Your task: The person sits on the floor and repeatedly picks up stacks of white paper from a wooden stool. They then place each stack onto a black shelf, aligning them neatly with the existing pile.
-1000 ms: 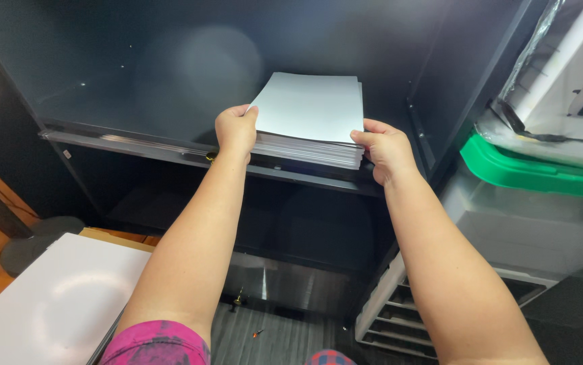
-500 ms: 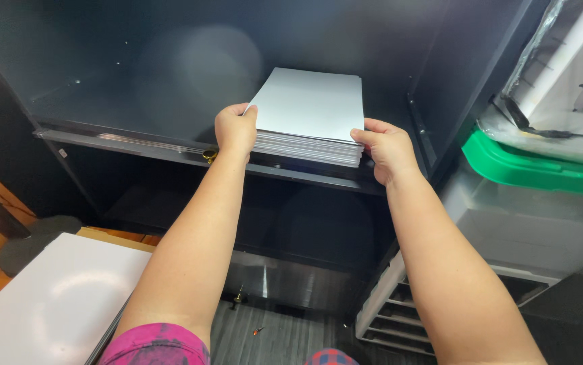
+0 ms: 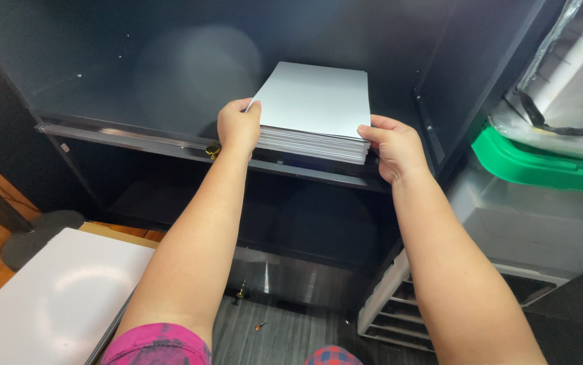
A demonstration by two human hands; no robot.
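Note:
A thick stack of white paper sheets lies on the upper shelf of a black cabinet, toward its right side. My left hand grips the stack's near left corner, thumb on top. At the near right corner my right hand holds the stack the same way, fingers wrapped under its edge. Both forearms reach up from the bottom of the view.
The black cabinet wall stands close on the stack's right. A clear bin with a green lid sits further right over a grey drawer unit. A white board lies at the lower left. A lower shelf is dark.
The stack and both hands have slid a little deeper onto the shelf, away from its front edge. The grips are unchanged.

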